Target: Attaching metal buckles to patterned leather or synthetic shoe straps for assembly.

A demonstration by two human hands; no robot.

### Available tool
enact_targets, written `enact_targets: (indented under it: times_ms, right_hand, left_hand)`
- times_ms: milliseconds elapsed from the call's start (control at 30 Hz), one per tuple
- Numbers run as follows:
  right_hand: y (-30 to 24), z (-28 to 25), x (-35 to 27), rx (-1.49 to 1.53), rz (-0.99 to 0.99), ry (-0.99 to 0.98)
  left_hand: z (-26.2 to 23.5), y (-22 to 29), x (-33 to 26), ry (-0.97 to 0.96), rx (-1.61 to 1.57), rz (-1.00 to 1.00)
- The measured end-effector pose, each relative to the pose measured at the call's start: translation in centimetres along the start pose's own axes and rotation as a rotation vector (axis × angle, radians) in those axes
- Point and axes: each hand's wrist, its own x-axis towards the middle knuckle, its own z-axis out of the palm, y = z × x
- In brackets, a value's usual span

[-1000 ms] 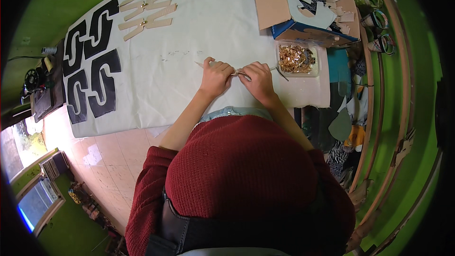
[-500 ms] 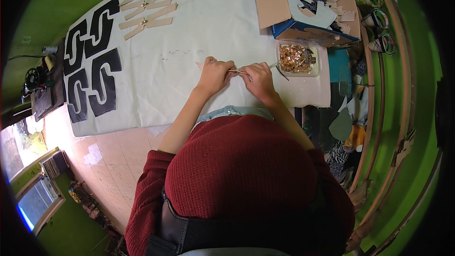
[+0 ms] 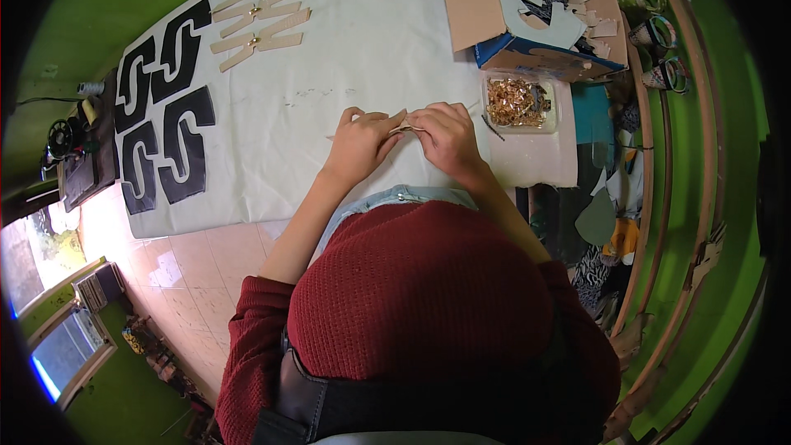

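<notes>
Over the white sheet (image 3: 371, 49) covering the surface, a thin tan strip (image 3: 406, 127) was pinched between both hands, the left hand (image 3: 360, 138) and right hand (image 3: 446, 133) closed on it from either end, apparently to keep it steady. Just beside the right hand a clear tub (image 3: 519, 102) of gold clasps was kept within reach. Finished tan pieces (image 3: 259, 12) and black cut-outs (image 3: 165, 115) were laid well apart.

Both bare forearms reach forward from the red sleeves and converge; the left hand (image 3: 362, 138) and right hand (image 3: 445, 133) meet fingertip to fingertip, fingers curled in a pinch, knuckles up
</notes>
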Motion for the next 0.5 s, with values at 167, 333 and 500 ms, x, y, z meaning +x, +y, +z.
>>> enact_targets:
  times_ms: [167,333,500]
  right_hand:
    - [-1.0,-0.5,1.1,0.018,0.014,0.071]
    - [-1.7,-1.3,2.2,0.058,0.092,0.04]
    - [-2.1,-2.4,3.2,0.098,0.065,0.045]
  left_hand:
    - [-0.7,-0.3,0.7,0.144,0.264,0.134]
    - [-2.6,-0.4,2.2,0.144,0.385,0.256]
    - [-4.3,-0.2,3.0,0.135,0.4,0.376]
